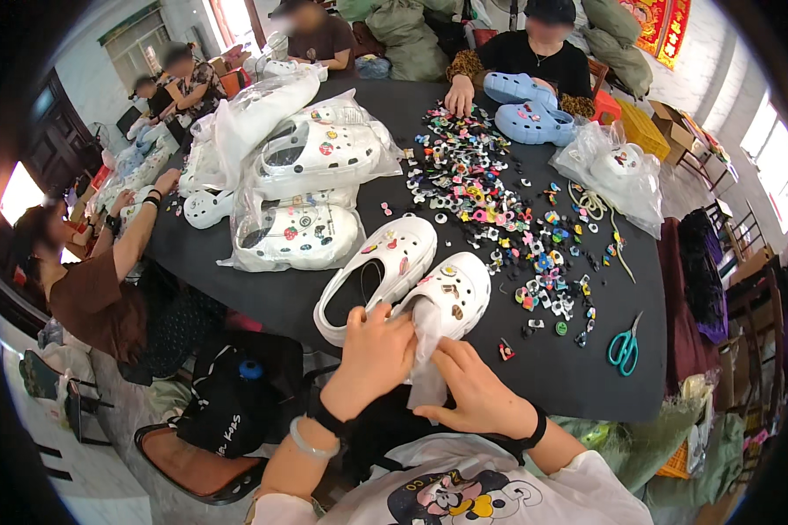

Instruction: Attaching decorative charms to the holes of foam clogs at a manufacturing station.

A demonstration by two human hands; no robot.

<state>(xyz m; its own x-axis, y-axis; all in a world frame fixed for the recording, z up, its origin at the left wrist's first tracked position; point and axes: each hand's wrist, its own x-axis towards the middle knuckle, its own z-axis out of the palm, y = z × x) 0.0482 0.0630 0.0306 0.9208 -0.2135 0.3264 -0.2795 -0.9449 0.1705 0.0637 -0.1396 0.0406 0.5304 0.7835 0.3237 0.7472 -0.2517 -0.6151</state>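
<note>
A pair of white clogs with colourful charms lies at the table's near edge: the left clog (400,254) and the right clog (460,286). A crumpled translucent plastic bag (425,337) hangs over the heel end of the right clog. My left hand (372,359) is closed at the clogs' heels, its fingers curled on the bag's edge. On the bag's other side, my right hand (481,389) grips it with bent fingers, the thumb lower down. The exact fingertip contact is partly hidden by the plastic.
Bagged white clogs (324,149) are stacked at the left. Loose charms (499,201) cover the table's middle. Teal-handled scissors (623,350) lie at the right, below a bagged clog (617,162). Across the table, a person (534,61) sits by blue clogs (530,109); other people work at the left.
</note>
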